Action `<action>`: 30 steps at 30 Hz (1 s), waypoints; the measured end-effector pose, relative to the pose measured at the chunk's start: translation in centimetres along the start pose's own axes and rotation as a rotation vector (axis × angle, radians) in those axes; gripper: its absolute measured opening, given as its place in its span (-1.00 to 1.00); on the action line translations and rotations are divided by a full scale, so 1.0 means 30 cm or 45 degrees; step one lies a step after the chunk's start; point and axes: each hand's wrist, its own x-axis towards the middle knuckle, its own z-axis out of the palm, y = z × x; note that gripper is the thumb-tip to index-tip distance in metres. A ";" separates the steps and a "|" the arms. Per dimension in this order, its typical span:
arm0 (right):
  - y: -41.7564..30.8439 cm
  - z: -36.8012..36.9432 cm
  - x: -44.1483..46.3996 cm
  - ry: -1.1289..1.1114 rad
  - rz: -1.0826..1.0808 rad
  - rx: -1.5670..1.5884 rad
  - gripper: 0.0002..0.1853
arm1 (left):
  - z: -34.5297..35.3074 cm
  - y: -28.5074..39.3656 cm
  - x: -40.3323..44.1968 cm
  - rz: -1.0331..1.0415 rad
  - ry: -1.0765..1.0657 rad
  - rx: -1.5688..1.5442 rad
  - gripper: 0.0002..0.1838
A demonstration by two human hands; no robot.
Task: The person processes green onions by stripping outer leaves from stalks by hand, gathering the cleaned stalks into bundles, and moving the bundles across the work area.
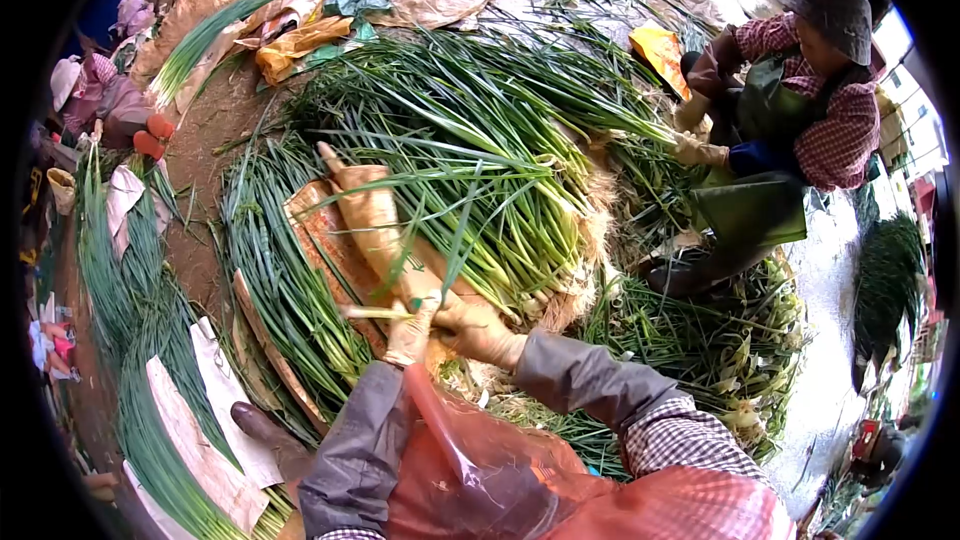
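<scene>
Both of my hands wear pale gloves and meet low in the middle of the view. My left hand (pixel 410 332) is closed around a green onion (pixel 375 313), whose white end sticks out to the left. Right beside it, my right hand (pixel 482 332) has its fingers curled inward; what they hold is hidden. A tan wrapped, pole-like thing (pixel 368 208) slants away just beyond my hands, over a brownish board (pixel 325 250). Long green leaves cross above it. To the right lies a large heap of green onions (pixel 520 240), white ends toward me.
A co-worker (pixel 800 90) in a grey hat sits at the right, gripping a bunch of green onions (pixel 640 127). More green onions (pixel 130 290) lie in rows at the left, with pale sheets (pixel 205 440) over some. Sacks (pixel 300 48) lie at the back. Trimmings (pixel 740 330) cover the right.
</scene>
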 end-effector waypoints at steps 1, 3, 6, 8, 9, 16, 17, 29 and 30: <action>0.032 -0.025 -0.004 -0.087 -0.259 -0.454 -0.71 | -0.069 -0.062 0.044 0.015 0.009 0.194 -0.57; 0.060 -0.072 -0.019 -0.269 -0.325 -0.991 -0.72 | -0.137 -0.031 0.043 -0.050 0.120 0.224 -0.74; -0.016 -0.200 -0.128 -0.378 -0.005 -1.059 -0.74 | -0.298 0.200 -0.101 -0.102 0.198 0.081 -0.86; 0.104 -0.409 -0.236 -0.494 0.358 -0.915 -0.73 | -0.576 0.118 -0.153 0.010 0.143 0.171 -0.87; 0.154 -0.525 -0.295 -0.661 0.478 -1.016 -0.70 | -0.633 0.117 -0.218 0.030 0.276 0.339 -0.88; -0.132 -0.857 0.026 0.430 -0.358 -1.488 -0.49 | -1.340 -0.486 -0.226 0.013 0.852 0.307 -0.65; -0.118 -0.913 0.134 0.603 -0.254 -1.750 -0.51 | -1.236 -0.397 -0.231 0.115 1.210 0.307 -0.62; -0.099 -0.317 0.167 -0.015 0.181 -1.419 -0.75 | -0.189 -0.003 -0.082 1.031 -0.334 1.504 -0.67; -0.113 -0.288 0.097 -0.009 0.298 -1.132 -0.74 | -0.188 -0.013 -0.040 1.034 -0.336 1.503 -0.67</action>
